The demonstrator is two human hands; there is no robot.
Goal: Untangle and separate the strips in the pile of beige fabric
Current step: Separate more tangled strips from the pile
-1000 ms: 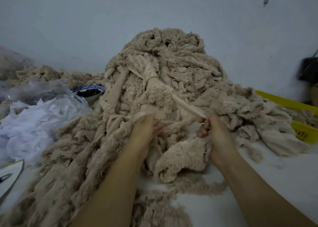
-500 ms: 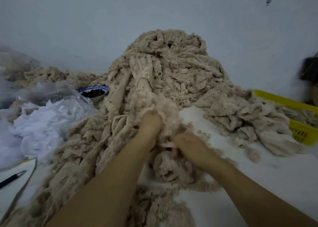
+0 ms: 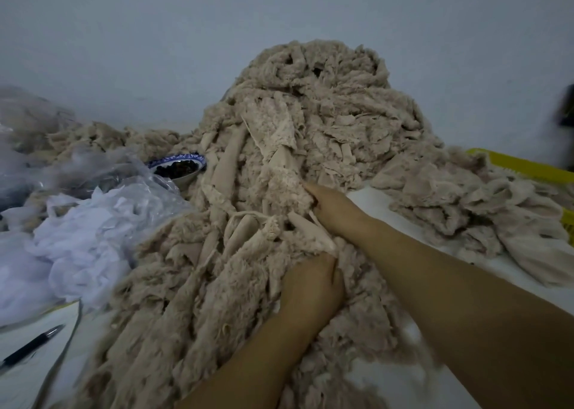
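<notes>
Heaped tall at centre against the pale wall: a tangled pile of beige fuzzy fabric strips (image 3: 326, 123), spilling forward and leftward over the white table (image 3: 369, 202). To the right, a lower spread of the same beige fabric (image 3: 466, 203), draped partly across a yellow plastic basket (image 3: 521, 168) at the table's edge. At left, a crumpled heap of white cloth (image 3: 77, 247), with a clear plastic bag (image 3: 102, 172) rumpled above it and touching the pile's flank.

Both bare forearms reaching in from the lower right. Right hand (image 3: 334, 210) farther in, gripping a fuzzy clump at the pile's near slope, thumb laid on top, fingers buried in the fabric. Left hand (image 3: 310, 287) nearer, just below the right, knuckles up and fingers curled down into the strips, clutching them; fingertips hidden.

Behind the white cloth, tucked against the pile, a blue-and-white patterned bowl (image 3: 174, 160) with dark contents, too small to identify. At lower left, a white paper sheet (image 3: 28, 380) and, lying on it, a dark pen (image 3: 31, 346), tilted.
</notes>
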